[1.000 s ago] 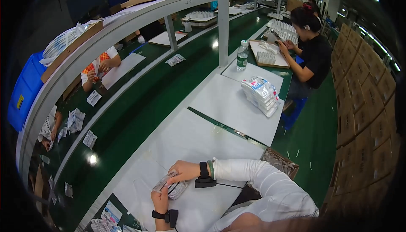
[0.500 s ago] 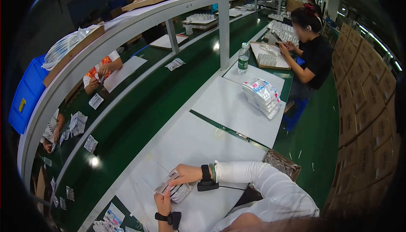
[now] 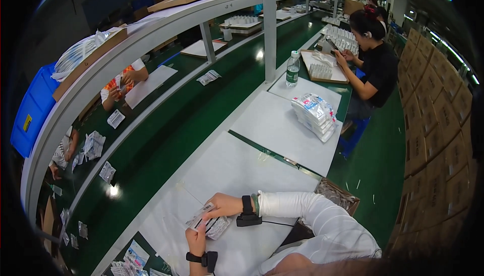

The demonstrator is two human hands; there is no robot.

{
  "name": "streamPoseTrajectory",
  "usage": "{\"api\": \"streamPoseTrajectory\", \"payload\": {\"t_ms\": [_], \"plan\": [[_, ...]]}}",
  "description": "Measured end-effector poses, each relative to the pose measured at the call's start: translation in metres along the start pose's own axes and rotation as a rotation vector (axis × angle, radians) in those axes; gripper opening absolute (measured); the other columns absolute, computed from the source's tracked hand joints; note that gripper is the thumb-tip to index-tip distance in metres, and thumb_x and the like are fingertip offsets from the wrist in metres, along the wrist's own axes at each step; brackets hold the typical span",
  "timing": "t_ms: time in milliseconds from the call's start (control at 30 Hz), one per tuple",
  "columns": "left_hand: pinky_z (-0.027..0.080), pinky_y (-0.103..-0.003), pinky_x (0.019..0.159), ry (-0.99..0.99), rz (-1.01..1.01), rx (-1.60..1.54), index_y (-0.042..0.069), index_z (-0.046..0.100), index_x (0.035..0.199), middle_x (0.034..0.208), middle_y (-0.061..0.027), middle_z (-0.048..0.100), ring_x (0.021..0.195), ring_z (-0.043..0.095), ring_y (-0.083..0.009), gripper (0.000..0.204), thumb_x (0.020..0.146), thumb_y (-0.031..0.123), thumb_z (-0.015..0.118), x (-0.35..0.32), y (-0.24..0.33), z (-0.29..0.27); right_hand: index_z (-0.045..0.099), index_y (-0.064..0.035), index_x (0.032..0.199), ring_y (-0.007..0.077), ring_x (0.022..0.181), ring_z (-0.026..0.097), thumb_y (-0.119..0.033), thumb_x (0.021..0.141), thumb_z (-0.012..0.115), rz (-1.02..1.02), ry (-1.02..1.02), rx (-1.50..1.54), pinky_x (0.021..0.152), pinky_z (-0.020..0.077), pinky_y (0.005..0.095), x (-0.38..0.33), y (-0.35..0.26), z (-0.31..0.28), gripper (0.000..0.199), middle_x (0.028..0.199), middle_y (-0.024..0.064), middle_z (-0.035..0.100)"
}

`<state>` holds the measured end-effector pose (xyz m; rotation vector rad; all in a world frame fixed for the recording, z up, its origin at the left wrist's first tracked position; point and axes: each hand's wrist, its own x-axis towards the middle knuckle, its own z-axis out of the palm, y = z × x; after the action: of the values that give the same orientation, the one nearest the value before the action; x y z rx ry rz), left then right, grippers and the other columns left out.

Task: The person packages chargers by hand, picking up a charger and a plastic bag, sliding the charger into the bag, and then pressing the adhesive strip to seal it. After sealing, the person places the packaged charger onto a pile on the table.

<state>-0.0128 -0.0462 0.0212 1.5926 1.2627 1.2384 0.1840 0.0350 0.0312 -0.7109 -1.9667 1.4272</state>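
A small flat plastic packet (image 3: 218,229) with dark printed lines is held low over the white board (image 3: 171,195) in front of me. My right hand (image 3: 220,205) grips its far edge, thumb on top. My left hand (image 3: 195,239) closes on its near left side, thumb lying on the printed face. Black bands with small boxes sit on both wrists. Fingers under the packet are hidden. At the lower left lies a heap of similar packets (image 3: 133,258), partly cut off by the frame.
A stack of packets (image 3: 315,115) and a water bottle (image 3: 292,68) stand on boards ahead. A green conveyor belt (image 3: 161,140) runs along the left beneath a grey shelf with a blue bin (image 3: 33,110). Co-workers sit across it and far right. Cartons (image 3: 433,120) line the right.
My hands and the packet stay nearly in place. Across the belt, a co-worker's hands have shifted a little. The whole view has moved slightly.
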Motion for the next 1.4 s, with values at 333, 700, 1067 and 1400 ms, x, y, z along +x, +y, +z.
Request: {"api": "streamPoseTrajectory", "payload": {"t_ms": [333, 700, 1067, 1400], "plan": [[0.045, -0.032, 0.063, 0.027, -0.028, -0.056, -0.008, 0.064, 0.091, 0.075, -0.0093, 0.065, 0.068, 0.056, -0.0150, 0.030, 0.095, 0.020, 0.053, 0.000, 0.003, -0.003, 0.070, -0.0013, 0.095, 0.0134, 0.064, 0.059, -0.035, 0.089, 0.066, 0.003, -0.031, 0.067, 0.062, 0.0478, 0.0298, 0.004, 0.006, 0.000, 0.034, 0.078, 0.0137, 0.069], [0.048, -0.029, 0.076, 0.024, -0.097, -0.101, -0.009, 0.064, 0.100, 0.091, -0.0115, 0.068, 0.085, 0.061, -0.0148, 0.031, 0.094, 0.020, 0.056, -0.003, -0.007, -0.007, 0.071, -0.0040, 0.097, 0.0103, 0.059, 0.052, -0.039, 0.090, 0.065, -0.025, 0.029, 0.034, 0.056, 0.0434, 0.0305, 0.002, 0.013, 0.002, 0.036, 0.067, 0.0117, 0.063], [0.047, -0.030, 0.083, -0.029, -0.139, -0.173, -0.008, 0.063, 0.107, 0.101, -0.0114, 0.067, 0.092, 0.061, -0.0162, 0.026, 0.094, 0.014, 0.056, 0.001, 0.007, 0.000, 0.069, -0.0015, 0.095, 0.0093, 0.062, 0.055, -0.035, 0.089, 0.068, 0.015, 0.054, 0.141, 0.058, 0.0461, 0.0277, -0.001, 0.003, 0.007, 0.035, 0.071, 0.0126, 0.066], [0.048, -0.030, 0.079, 0.000, -0.108, -0.092, -0.008, 0.064, 0.104, 0.096, -0.0108, 0.068, 0.087, 0.061, -0.0159, 0.028, 0.094, 0.017, 0.055, 0.005, 0.012, 0.000, 0.069, -0.0018, 0.094, 0.0141, 0.058, 0.055, -0.043, 0.087, 0.067, 0.002, 0.070, -0.068, 0.055, 0.0447, 0.0313, 0.001, 0.003, 0.001, 0.042, 0.067, 0.0118, 0.064]]}}
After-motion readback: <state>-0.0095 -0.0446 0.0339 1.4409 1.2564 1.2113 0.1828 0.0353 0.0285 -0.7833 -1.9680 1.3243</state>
